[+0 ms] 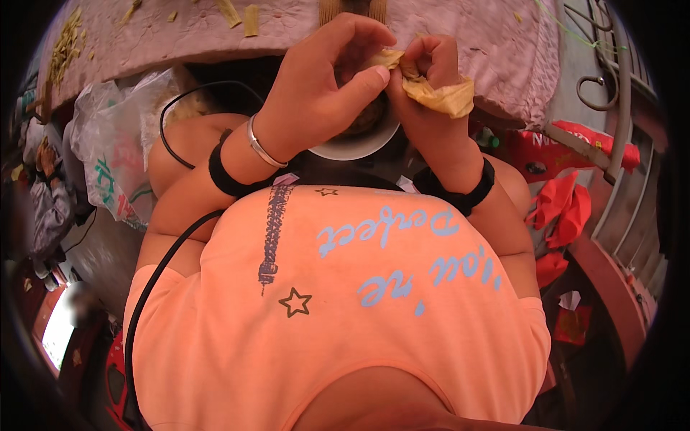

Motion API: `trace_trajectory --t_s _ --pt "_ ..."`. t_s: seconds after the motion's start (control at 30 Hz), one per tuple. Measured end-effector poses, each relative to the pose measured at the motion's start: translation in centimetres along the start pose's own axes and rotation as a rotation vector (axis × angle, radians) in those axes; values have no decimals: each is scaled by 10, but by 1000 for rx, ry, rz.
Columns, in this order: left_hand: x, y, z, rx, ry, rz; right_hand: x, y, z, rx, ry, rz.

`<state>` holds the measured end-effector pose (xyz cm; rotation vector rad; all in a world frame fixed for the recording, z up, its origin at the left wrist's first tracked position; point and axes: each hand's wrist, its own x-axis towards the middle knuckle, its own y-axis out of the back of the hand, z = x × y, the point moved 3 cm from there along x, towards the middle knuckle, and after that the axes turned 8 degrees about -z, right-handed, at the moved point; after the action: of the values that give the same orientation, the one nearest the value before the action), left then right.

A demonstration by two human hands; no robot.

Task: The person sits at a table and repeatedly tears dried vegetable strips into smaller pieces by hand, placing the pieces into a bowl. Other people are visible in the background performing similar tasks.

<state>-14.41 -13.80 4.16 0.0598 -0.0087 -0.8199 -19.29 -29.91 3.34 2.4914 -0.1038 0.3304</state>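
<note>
A crumpled yellow papery sheet [439,96] is stretched between my two hands at the edge of a pink quilted cover [318,40]. My left hand [337,75] pinches its narrow left end between thumb and fingers. The wider, creased part hangs over the back of my right hand [431,91], whose curled fingers grip the sheet near the left thumb. Below both hands, at knee level, sits a white bowl [358,151]; its contents are mostly hidden by my hands.
Yellow scraps [67,46] and flat yellow strips [251,20] lie on the cover. A clear plastic bag [110,145] is by my left leg. Red bags [563,207] and metal bars [620,108] are at right. A black cable [161,291] crosses my left arm. Another person's hand [47,157] shows far left.
</note>
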Motion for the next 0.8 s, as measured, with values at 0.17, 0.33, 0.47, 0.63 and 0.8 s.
trace_trajectory --t_s 0.17,0.33,0.47,0.63,0.8 --pt "1 4 -4 -10 -116 61 -2 6 1 268 -67 -175" --pt "1 10 -5 79 -62 -64 1 12 -12 263 -39 -264" --pt "-2 30 -2 81 -97 31 13 38 -5 14 -18 -529" --pt "8 39 -2 425 -308 -32 13 46 0 328 -210 -616" --pt "18 11 12 567 -425 -90 7 37 -1 609 -386 -656"
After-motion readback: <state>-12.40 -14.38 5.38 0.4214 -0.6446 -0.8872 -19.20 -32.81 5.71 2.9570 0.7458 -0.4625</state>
